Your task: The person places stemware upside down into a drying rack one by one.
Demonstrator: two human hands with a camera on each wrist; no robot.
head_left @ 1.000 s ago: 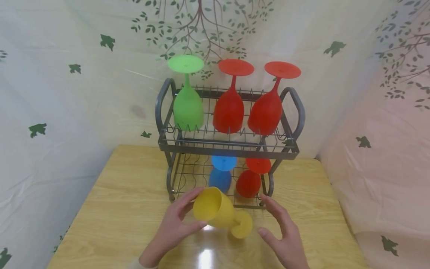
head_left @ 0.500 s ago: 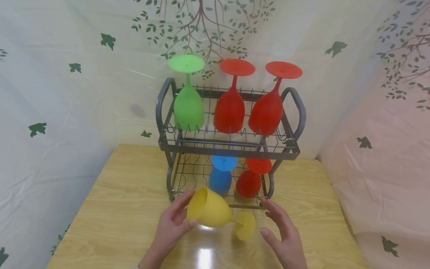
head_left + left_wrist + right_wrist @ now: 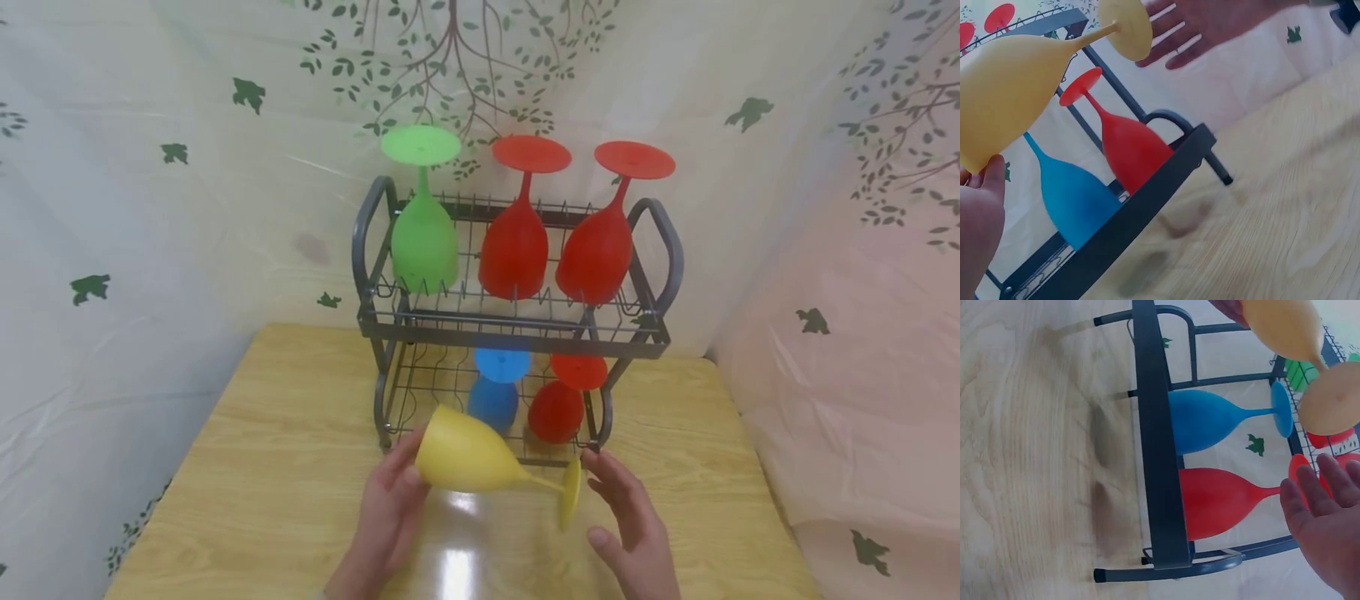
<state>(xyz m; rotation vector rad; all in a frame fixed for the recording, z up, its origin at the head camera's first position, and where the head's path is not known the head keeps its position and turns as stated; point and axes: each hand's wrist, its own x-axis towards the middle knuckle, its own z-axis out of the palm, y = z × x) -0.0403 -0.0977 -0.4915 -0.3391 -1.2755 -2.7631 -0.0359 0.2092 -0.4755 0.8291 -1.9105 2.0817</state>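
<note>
A yellow wine goblet (image 3: 468, 454) lies nearly sideways in the air in front of the rack, its bowl to the left and its foot to the right. My left hand (image 3: 386, 508) grips the bowl near the rim; in the left wrist view its thumb presses against the yellow wall. Beside the goblet's foot, my right hand (image 3: 633, 521) hovers with fingers apart, holding nothing. The right wrist view also shows that right hand (image 3: 1329, 525) with its fingers extended. Behind the goblet, a blue goblet (image 3: 492, 404) and a red goblet (image 3: 556, 412) stand upside down on the lower tier.
The dark two-tier dish rack (image 3: 517, 337) stands on a wooden table (image 3: 285, 467). Upside down on its upper tier are a green goblet (image 3: 424, 250) and two red goblets, a middle one (image 3: 514, 254) and a right one (image 3: 596, 257). A patterned cloth (image 3: 187, 233) hangs behind.
The yellow goblet has turned in my left hand: its mouth, earlier facing me, now points left and away, and its foot has swung right and up. My right hand has barely moved.
</note>
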